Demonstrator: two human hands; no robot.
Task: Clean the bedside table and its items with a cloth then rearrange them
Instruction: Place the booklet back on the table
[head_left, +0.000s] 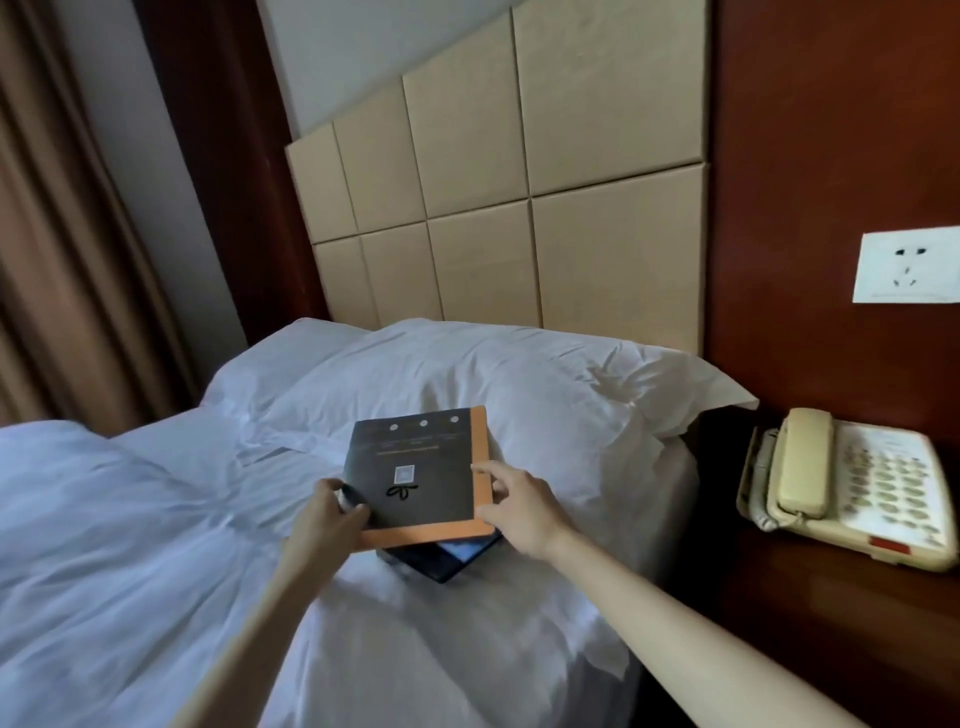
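L hand (324, 519) and R hand (524, 512) hold folder (426, 473) by its edges on bed (130, 519), atop dark box (441, 564). Phone (841, 488) on bedside table (779, 649), right. No cloth seen; wiping likely pending.

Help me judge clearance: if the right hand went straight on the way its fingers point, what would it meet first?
The black-and-orange booklet: the index finger of the right hand seems to touch its orange edge. Past that lies the white pillow, though depth is unclear.
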